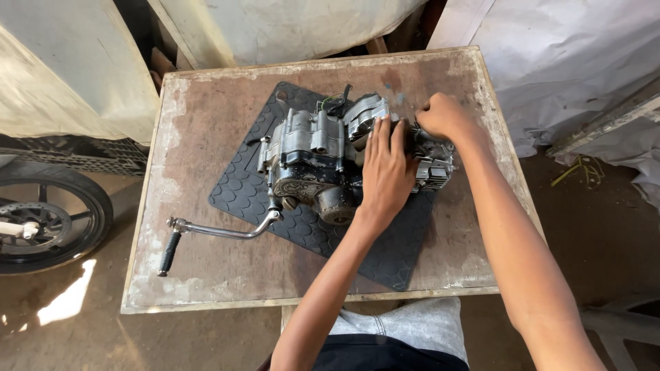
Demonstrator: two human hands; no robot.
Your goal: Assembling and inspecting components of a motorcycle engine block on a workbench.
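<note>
Both hands [412, 148] on engine [330, 161], lengthwise left-right

Two bare forearms, no sleeves, no watch or rings showing; left hand [386, 172] and right hand [443, 117] ungloved; light grey trousers [412, 326] over knee, dark shirt [385, 354] hem near bottom edge

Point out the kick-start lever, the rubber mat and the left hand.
kick-start lever [220, 231], head view, on its metal arm.
rubber mat [395, 257], head view, on its bare near corner.
left hand [386, 168], head view, back of the hand.
</note>
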